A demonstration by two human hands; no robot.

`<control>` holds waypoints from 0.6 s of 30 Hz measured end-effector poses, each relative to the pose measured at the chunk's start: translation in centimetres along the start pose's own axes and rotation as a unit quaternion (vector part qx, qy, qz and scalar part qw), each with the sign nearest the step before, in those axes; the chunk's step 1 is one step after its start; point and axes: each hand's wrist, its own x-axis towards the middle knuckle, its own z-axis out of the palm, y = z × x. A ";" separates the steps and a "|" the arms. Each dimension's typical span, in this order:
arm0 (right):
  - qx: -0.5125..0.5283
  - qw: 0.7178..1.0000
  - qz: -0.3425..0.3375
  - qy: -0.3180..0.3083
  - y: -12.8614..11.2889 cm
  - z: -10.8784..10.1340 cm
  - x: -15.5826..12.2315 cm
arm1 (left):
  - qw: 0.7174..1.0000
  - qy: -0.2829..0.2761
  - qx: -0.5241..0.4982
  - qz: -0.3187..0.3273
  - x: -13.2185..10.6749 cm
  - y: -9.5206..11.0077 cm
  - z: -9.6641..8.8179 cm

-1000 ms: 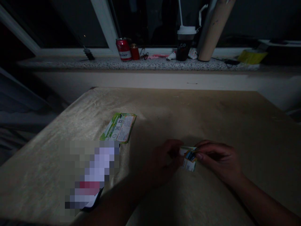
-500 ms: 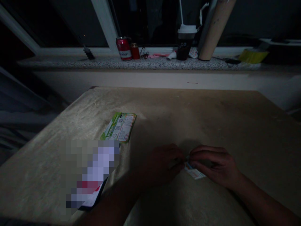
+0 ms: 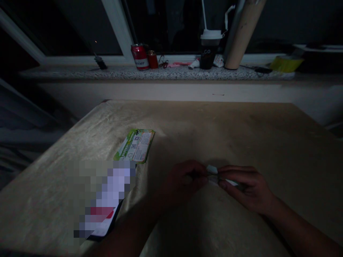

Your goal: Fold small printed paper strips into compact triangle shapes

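Note:
In dim light my left hand [image 3: 184, 182] and my right hand [image 3: 245, 185] meet over the tan table [image 3: 241, 132], both pinched on a small folded paper slip [image 3: 213, 170] held between their fingertips. Only a pale edge of the slip shows between the fingers. A green and white printed leaflet [image 3: 135, 145] lies flat on the table to the left of my hands. Nearer the front left edge lies a blurred-out flat item [image 3: 104, 200] with white and red areas.
A stone windowsill [image 3: 160, 72] runs along the back. On it stand a red can [image 3: 139, 56], a smaller red can [image 3: 153, 59], a dark cup with white lid and straw [image 3: 209, 48], a cardboard tube [image 3: 241, 34] and a yellow packet [image 3: 285, 64].
The slip showed its printed face a second ago, then was turned and folded smaller; now only its pale edge shows. Both hands stayed together at the same spot.

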 end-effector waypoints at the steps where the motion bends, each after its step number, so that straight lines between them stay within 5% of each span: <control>1: 0.002 1.000 0.005 0.004 0.0 0.0 0.0 | 1.000 -0.016 -0.002 0.016 0.0 0.0 -0.1; 11: 0.041 0.998 0.045 0.011 -0.1 0.1 0.1 | 0.977 -0.128 0.165 0.040 -0.3 -1.3 0.5; 18: 0.071 0.994 0.070 0.040 0.0 0.0 0.1 | 0.982 -0.106 0.153 0.029 -0.3 -1.1 0.5</control>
